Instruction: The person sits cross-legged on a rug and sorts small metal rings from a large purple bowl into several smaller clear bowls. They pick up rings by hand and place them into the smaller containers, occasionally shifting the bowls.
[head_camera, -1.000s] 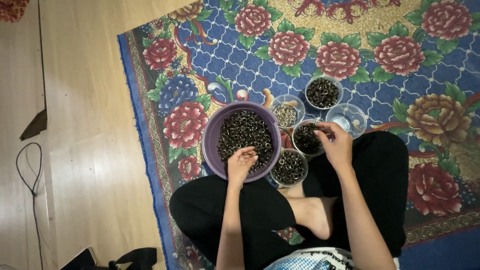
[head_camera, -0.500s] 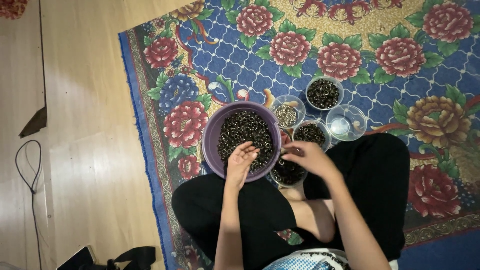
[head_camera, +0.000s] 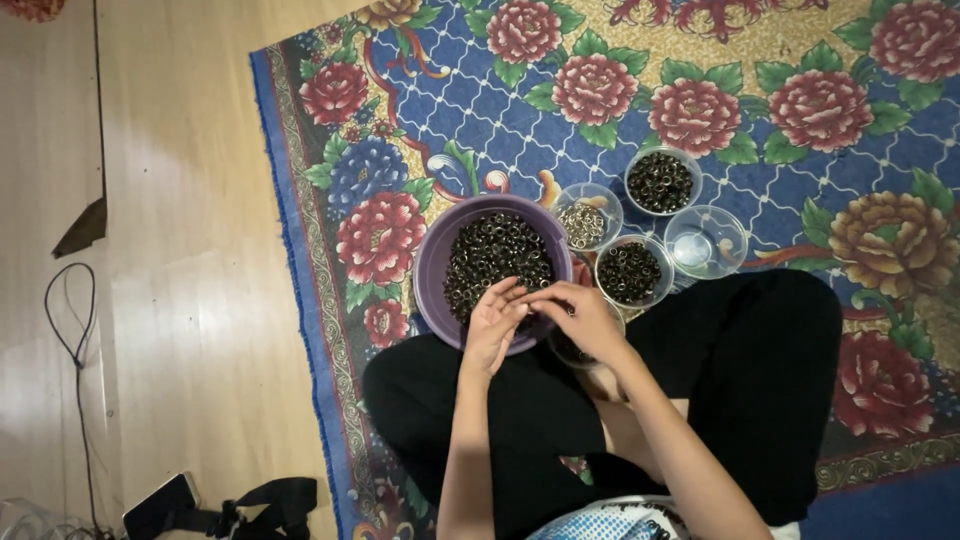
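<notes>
- Person seated cross-legged on a floral rug (head_camera: 640, 60), black trousers; head camera looks straight down.
- Purple bowl (head_camera: 432, 262) sits on the rug just ahead of the knees, filled with small dark rings (head_camera: 495, 250), heaped to near the rim.
- Left hand (head_camera: 492, 325) lies over the near rim of the purple bowl, palm partly up, fingers (head_camera: 508, 295) loosely curled toward the right hand. Whether anything rests in the palm: cannot tell, too small.
- Right hand (head_camera: 580, 318) is just beside the left, over the bowl's near right edge. Its fingers (head_camera: 535, 298) are pinched together and meet the left fingertips. Contents of the pinch: cannot tell; the piece, if any, is hidden.
- Under the right hand, a small clear cup (head_camera: 566, 349) with dark contents, mostly covered by the hand.
- Right of the purple bowl, four clear cups in a cluster on the rug:
- one holding pale metallic rings (head_camera: 586, 222), touching or nearly touching the bowl's rim;
- one holding dark rings (head_camera: 630, 272), just beside the right hand;
- a farther one holding dark rings (head_camera: 660, 182);
- one clear cup (head_camera: 706, 242) with no visible rings inside.
- Left of the rug: wooden floor (head_camera: 180, 330), with a thin black cable (head_camera: 75, 330) and a black strap (head_camera: 270, 500) near the lower edge.
</notes>
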